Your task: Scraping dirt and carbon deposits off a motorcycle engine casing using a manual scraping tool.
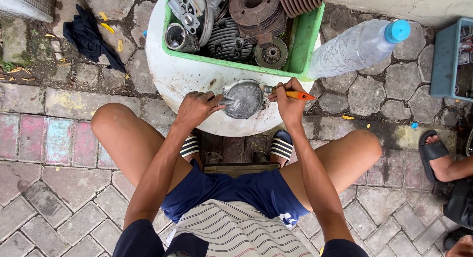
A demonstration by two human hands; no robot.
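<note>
Outdoors, on paving of grey and reddish stone, a white round tub [172, 80] stands upside down as a work surface — every place below is given from it. Behind its centre, resting on its top, a green plastic crate [308, 40] holds rusty and grey metal engine parts [246, 25]: finned cylinders, discs, a gear. Off the tub's right edge a clear plastic bottle [352, 49] with a blue cap lies tilted, its base against the crate's corner. Farther right stands a teal bin [443, 60]; far left of the tub a dark rag [91, 38] lies on the stones.

At the tub's near edge sits a round grey metal cover [242, 99], wet and smeared. Left hand [197, 108] rests at the cover's left side, fingers curled down and touching its rim, steadying it. Right hand [288, 100] is at the cover's right side, fingers wrapped tight around an orange-handled brush [295, 95] — the handle points right, the head end meets the cover's upper right edge.

Below the tub's near edge, two feet in striped sandals [282, 147]. Well right of the tub, another person's foot in a black sandal [433, 156].
</note>
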